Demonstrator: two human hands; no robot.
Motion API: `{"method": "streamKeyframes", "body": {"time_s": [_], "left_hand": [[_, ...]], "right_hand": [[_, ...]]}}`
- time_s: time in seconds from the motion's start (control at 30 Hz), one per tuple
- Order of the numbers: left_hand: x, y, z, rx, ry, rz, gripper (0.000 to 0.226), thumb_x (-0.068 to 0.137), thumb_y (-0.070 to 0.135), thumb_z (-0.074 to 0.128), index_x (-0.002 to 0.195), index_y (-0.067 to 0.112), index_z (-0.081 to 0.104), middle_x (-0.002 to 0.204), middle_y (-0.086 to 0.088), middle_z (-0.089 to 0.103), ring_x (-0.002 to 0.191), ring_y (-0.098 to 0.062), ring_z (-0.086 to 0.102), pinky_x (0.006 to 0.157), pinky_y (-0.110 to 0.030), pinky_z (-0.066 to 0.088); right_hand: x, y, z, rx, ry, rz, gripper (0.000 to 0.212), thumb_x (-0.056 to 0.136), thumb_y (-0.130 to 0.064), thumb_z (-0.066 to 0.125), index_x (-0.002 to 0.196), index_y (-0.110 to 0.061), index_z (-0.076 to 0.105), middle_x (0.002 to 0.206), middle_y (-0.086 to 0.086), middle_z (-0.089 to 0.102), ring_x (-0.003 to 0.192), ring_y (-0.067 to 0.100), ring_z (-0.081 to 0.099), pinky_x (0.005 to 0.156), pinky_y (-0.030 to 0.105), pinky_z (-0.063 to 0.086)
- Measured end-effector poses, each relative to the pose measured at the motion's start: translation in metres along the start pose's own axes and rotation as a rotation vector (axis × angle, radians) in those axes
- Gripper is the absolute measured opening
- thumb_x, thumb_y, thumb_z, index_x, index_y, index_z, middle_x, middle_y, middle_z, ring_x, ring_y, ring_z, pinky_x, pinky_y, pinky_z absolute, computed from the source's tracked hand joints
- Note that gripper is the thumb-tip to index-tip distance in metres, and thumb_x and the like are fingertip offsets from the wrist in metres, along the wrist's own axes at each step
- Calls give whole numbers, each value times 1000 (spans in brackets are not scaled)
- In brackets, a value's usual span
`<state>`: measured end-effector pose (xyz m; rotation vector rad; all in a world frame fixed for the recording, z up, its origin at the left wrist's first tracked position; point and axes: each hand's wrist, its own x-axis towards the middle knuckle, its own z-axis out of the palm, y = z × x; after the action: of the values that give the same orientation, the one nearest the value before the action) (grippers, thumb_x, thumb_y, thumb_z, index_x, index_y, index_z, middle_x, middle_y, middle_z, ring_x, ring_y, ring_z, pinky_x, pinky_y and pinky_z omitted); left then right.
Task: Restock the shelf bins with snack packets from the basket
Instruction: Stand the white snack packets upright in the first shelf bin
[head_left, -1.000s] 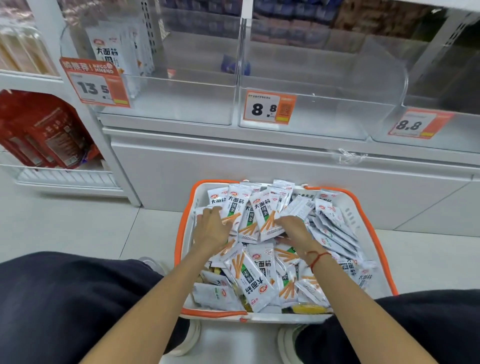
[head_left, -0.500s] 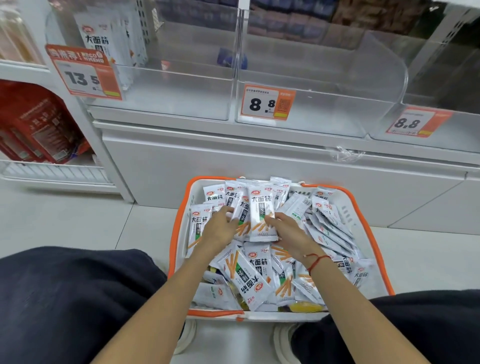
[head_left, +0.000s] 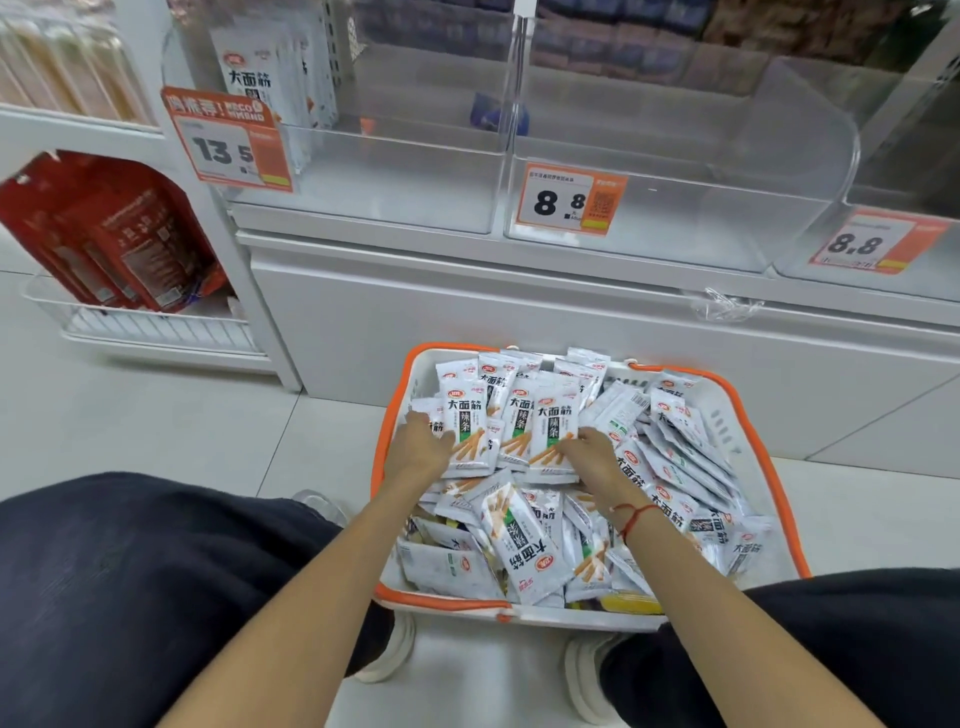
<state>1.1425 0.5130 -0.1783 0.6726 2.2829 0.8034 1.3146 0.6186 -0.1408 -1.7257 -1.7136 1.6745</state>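
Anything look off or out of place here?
One thing: a crumpled scrap of clear plastic wrap lies loose on the white ledge below the bins. The snack packets are heaped in the basket, none spilled. The left hand and right hand are gathering a bundle.

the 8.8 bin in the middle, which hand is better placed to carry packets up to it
Probably the right hand: it sits almost straight below that bin, gripping the gathered packets. The left hand lies further left, under the 13.5 bin.
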Motion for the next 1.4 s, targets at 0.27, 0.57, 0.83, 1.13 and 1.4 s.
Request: {"method": "streamKeyframes", "body": {"time_s": [0.27, 0.57, 0.83, 1.13, 1.4], "left_hand": [[1, 32, 16, -161, -200, 76, 22, 92, 22, 60, 110, 9, 63, 109, -9, 67, 102, -28, 62, 84, -33, 48], [-28, 45, -5, -695, -322, -130, 33, 95, 37, 35, 112, 20, 57, 116, -6, 60, 109, -24, 54, 108, -43, 36], [-6, 9, 13, -844, -258, -191, 90, 69, 71, 50, 145, 23, 38, 148, -4, 43, 132, -27, 44, 110, -51, 33], [-32, 34, -15, -942, -223, -220, 13, 95, 19, 48, 100, 15, 59, 73, -2, 69, 69, -21, 61, 71, -37, 50], [-37, 30, -17, -622, -184, -33, 48, 97, 17, 45, 142, 18, 29, 139, -5, 49, 121, -27, 51, 103, -49, 42]], "right_hand": [[6, -19, 0, 90, -120, -80, 41, 95, -24, 54, 134, -13, 45, 136, 3, 48, 123, 24, 46, 102, 39, 37], [-20, -26, 38, -45, 34, -464, 13, 93, -22, 58, 101, -19, 67, 84, 8, 66, 75, 19, 57, 68, 29, 45], [-39, -32, 41, -278, 32, -507, 36, 95, -41, 51, 118, -12, 54, 95, 1, 58, 79, 14, 54, 74, 30, 47], [-54, 23, 29, -1328, -218, -351, 34, 81, -39, 71, 91, -13, 51, 97, 5, 49, 89, 23, 55, 71, 31, 41], [-44, -55, -29, -1098, -484, -295, 46, 78, -26, 76, 122, -21, 60, 140, 2, 43, 126, 22, 43, 102, 34, 37]]}}
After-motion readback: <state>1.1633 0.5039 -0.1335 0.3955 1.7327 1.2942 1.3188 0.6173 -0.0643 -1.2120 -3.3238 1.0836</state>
